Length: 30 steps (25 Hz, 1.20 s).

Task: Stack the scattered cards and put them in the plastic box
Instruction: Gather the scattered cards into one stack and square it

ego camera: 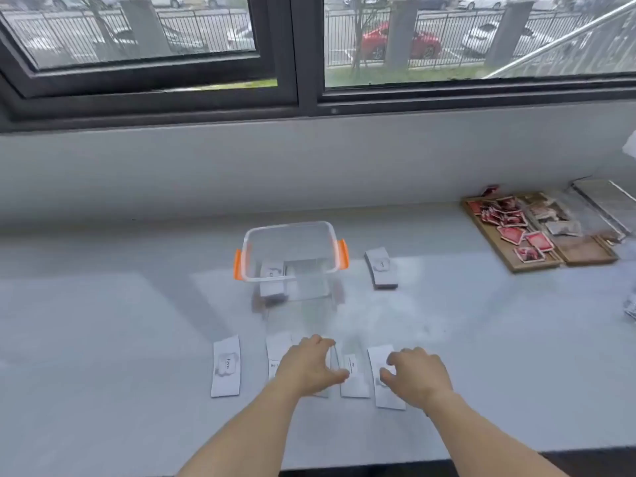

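Observation:
A clear plastic box [330, 235] with orange side clips stands mid-table, a small stack of white cards [273, 273] showing through its left side. Another stack of white cards [381, 268] lies to the right of the box. Several white cards lie in a row near the front edge: one at the left [226, 370], one under my left hand [277, 352], one between my hands [354, 375], one under my right hand [380, 390]. My left hand [308, 366] hovers over the cards, fingers spread. My right hand [416, 375] rests, fingers curled, on the rightmost card.
A wooden tray [581, 256] with several red picture cards stands at the back right. Crumpled plastic [631, 308] lies at the right edge. A window ledge runs behind the box. The dark table edge is close to my arms.

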### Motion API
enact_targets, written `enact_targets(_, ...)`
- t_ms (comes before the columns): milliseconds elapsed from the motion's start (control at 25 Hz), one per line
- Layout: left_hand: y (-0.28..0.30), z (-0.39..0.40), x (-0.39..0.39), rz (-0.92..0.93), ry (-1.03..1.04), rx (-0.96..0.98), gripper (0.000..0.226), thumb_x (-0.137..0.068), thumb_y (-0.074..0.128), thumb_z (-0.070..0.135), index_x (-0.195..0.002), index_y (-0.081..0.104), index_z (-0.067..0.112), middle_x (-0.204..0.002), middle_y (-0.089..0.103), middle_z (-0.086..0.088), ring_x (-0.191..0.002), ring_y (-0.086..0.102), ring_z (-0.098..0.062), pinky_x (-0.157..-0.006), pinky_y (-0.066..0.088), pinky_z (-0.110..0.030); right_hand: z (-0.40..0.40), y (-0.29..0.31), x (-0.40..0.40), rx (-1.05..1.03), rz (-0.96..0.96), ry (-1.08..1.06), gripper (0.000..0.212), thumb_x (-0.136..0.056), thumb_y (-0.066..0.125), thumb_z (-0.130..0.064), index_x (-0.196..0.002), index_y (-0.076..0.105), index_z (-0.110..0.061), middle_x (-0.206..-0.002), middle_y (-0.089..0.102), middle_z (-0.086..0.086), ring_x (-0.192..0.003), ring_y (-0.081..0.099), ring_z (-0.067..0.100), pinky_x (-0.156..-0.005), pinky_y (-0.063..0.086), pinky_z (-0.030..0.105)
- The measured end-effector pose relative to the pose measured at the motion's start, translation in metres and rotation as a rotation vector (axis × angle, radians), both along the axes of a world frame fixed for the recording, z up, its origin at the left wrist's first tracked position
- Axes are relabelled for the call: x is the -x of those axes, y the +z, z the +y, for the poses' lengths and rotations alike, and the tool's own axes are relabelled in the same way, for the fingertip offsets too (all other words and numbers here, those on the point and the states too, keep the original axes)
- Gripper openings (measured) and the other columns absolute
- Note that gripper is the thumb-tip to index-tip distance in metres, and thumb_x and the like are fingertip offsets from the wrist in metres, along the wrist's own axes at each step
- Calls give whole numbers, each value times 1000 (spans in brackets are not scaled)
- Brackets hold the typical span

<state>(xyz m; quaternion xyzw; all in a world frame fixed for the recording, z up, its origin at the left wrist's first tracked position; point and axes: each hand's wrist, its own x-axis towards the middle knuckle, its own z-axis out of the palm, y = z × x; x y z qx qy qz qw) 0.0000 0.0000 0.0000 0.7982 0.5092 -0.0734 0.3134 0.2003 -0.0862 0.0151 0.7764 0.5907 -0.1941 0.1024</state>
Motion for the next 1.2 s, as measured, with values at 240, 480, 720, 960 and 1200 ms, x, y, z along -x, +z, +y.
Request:
enact_targets(240, -9, -3, -25, 218, -126, 32, 57, -75, 60, 48, -125, 57, 22, -128, 55, -2, -112, 56, -25, -85, 43, -35, -14, -9, -3, 178, -28, -21, 26, -89, 39, -43, -83, 52, -21, -88, 54, 0, -81, 50, 23, -66, 35, 32)
enact_targets(480, -15, 7, -47, 284, -177, -52, 45, -77, 63, 37, -119, 60, 20, -123, 58, -3, -113, 54, -25, -91, 38, -38, -6, -18, -6, 126, -73, -116, 30, -86, 48, -51, -95, 55, -23, -96, 61, -1, -87, 57, 23, -65, 35, 32)
enact_targets(720, -20, 12, -66, 309, -176, -143, 66, -68, 73, 37, -125, 46, 20, -124, 43, -5, -117, 37, -28, -91, 35, -38, 7, -36, 11, 118, -8, -325, 63, -76, 65, -61, -117, 44, -17, -113, 53, 0, -97, 58, 22, -67, 40, 32)
enact_targets(960, -27, 15, -73, 341, -219, -141, 80, -62, 78, 41, -129, 39, 20, -125, 41, -8, -117, 35, -30, -94, 33, -40, 19, -45, 8, 136, 199, -433, 68, -73, 77, -38, -121, 33, -19, -115, 48, 5, -95, 62, 30, -61, 41, 33)
enact_targets(1200, -28, 32, -67, 233, -306, -214, 74, -64, 84, 41, -118, 41, 14, -117, 48, -8, -106, 45, -30, -86, 37, -37, 21, -44, -29, 66, 419, -447, 51, -82, 63, -27, -124, 35, -28, -100, 63, 4, -84, 62, 30, -67, 51, 37)
